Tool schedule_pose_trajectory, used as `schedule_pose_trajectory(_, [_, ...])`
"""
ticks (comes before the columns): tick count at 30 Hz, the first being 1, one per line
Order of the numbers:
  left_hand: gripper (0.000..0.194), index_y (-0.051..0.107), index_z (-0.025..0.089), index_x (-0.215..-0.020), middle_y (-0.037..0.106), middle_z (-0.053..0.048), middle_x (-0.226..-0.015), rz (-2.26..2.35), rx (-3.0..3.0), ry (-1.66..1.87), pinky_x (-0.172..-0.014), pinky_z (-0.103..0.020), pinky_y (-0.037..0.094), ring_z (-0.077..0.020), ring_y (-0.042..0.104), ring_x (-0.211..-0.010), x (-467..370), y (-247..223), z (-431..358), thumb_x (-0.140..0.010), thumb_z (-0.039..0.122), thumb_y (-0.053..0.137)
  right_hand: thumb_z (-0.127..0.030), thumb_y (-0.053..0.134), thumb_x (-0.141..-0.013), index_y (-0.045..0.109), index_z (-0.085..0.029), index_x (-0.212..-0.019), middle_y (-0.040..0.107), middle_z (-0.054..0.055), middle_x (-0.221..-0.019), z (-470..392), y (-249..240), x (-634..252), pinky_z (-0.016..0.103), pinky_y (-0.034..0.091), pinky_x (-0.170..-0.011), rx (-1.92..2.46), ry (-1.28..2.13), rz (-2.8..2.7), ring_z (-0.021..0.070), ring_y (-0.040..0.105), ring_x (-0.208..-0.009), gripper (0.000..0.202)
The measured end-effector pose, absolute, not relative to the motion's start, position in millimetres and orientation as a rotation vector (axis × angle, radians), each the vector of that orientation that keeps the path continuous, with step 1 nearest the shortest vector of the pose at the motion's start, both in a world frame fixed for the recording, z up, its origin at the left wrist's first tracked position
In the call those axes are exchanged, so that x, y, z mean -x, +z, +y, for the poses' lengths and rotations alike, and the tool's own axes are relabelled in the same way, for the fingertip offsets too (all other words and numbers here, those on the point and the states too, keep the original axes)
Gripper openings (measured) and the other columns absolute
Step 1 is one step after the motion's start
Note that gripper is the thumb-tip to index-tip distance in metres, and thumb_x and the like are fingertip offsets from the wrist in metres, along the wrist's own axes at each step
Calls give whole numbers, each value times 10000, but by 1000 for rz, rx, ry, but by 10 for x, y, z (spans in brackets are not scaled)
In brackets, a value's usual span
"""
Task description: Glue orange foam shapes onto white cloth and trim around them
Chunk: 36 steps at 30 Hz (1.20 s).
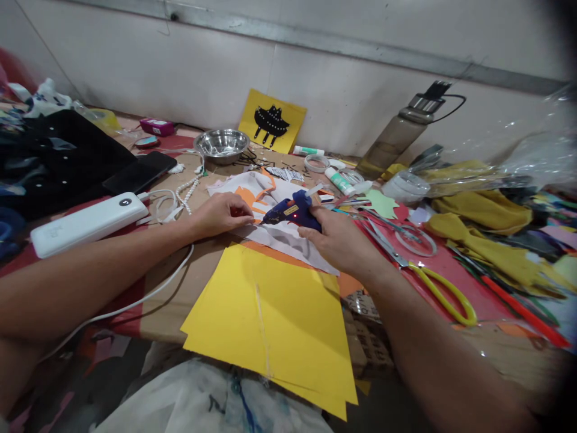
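Yellow sheets (288, 313): lying stacked at the near edge of the tabletop (169, 288), overhanging it, a pale streak running down the top sheet.
Right hand (338, 240): closing around the blue glue gun (293, 207), its nozzle pointing toward the left hand.
Glue gun: showing a lit red lamp, a translucent stick protruding from its rear; nozzle sitting just above or on the white fabric (311, 246), contact not discernible.
Left hand (216, 215): curling its fingers, tips resting on the fabric beside the nozzle; whether it is pinching anything cannot be told.
White fabric: lying beyond the yellow sheets, carrying orange cut-outs (247, 197).
Scissors (406, 263): lying right of the right hand, blades parted, yellow handles facing near.
Power bank (90, 224): lying left of the left hand, white cable attached.
Phone (140, 171): lying beyond the power bank, screen dark.
Steel bowl (222, 145): standing beyond the fabric.
Bottle (392, 139): appearing tilted right, at the far right.
Yellow card (249, 114): leaning against the wall (216, 72), bearing a black figure with pale dots.
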<state>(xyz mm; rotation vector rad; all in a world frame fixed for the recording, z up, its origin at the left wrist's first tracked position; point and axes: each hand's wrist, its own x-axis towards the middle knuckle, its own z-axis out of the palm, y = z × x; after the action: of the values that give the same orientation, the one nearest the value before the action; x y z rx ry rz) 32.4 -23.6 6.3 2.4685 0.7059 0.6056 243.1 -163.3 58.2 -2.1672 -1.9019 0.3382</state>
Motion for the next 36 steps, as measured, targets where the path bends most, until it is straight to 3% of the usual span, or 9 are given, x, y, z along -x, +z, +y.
schedule_pose_trajectory(36, [188, 772, 214, -894, 676, -62, -880, 543, -2634, 577, -802, -278, 450, -171, 601, -861, -324, 15, -215, -838, 302, 616, -284, 494, -905, 560, -67, -1274, 659, 195, -1159, -1621, 564, -2389, 375, 470, -886, 2177, 330, -1918, 315, 611, -1094, 433])
